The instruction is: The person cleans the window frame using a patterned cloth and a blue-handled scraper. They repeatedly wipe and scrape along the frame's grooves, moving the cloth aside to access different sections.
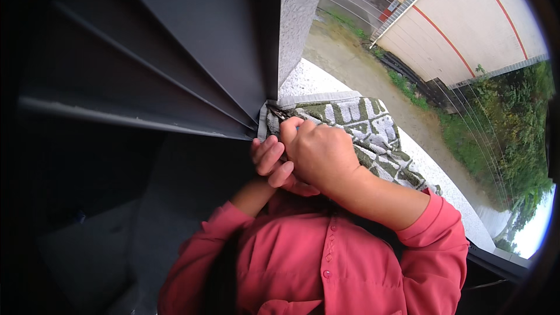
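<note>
My right hand [321, 151] is closed around a small tool [298, 128] with a bit of blue showing. A thin dark tip [278, 113] pokes out toward the corner of the dark window frame [270, 52]; most of the tool is hidden in my fist. My left hand [275, 164] is cupped beside and below the right, fingers curled upward; whether it holds anything is hidden. Under and beyond my hands, a green-and-white terry towel [350, 116] lies rumpled, with its pale hemmed edge tucked against the frame corner.
The towel lies on a white speckled sill [308, 76], beside a rough grey wall [302, 13]. Past the sill's outer edge is a drop to a concrete path [350, 59], with a pale building [455, 13], overhead wires and shrubs [490, 118]. Dark frame rails [131, 116] extend left.
</note>
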{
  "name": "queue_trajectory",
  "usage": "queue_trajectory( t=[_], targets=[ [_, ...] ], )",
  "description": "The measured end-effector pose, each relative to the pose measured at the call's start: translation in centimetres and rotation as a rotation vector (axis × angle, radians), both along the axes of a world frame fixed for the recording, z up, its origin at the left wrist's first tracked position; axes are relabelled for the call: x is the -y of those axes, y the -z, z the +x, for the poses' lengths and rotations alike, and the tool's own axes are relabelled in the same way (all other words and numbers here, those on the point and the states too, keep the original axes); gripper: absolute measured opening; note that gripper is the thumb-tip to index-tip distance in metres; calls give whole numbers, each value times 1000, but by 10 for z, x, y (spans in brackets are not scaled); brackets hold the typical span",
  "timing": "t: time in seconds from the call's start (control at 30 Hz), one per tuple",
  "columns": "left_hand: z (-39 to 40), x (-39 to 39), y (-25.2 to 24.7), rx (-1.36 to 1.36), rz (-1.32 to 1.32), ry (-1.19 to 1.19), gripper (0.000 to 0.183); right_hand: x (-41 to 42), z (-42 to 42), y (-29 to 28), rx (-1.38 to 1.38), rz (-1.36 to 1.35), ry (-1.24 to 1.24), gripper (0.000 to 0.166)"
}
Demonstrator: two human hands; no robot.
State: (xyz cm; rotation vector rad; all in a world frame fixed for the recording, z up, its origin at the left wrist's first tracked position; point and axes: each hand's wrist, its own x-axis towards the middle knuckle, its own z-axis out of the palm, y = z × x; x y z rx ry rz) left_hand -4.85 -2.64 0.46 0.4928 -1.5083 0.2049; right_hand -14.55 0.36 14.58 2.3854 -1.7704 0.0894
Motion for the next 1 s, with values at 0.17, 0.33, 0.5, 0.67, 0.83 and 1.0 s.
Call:
queue_trajectory(
  t=[0.17,0.33,0.5,0.67,0.83,1.0],
  targets=[
    [2,5,0,6,-42,10,71,-40,-36,-28,-65,236,-42,20],
    [-2,4,1,-12,-28,22,71,-18,-39,-26,118,95,-80,23],
    [1,3,1,36,-30,-12,71,14,-15,-6,68,119,-94,15],
    [0,3,0,24,-30,-32,68,-11,-32,-36,28,383,-68,16],
    [0,3,-3,54,-14,-22,68,-13,-32,-26,101,172,-81,18],
    [1,3,-4,65,2,-28,66,15,-13,-8,112,121,-59,17]
  ],
)
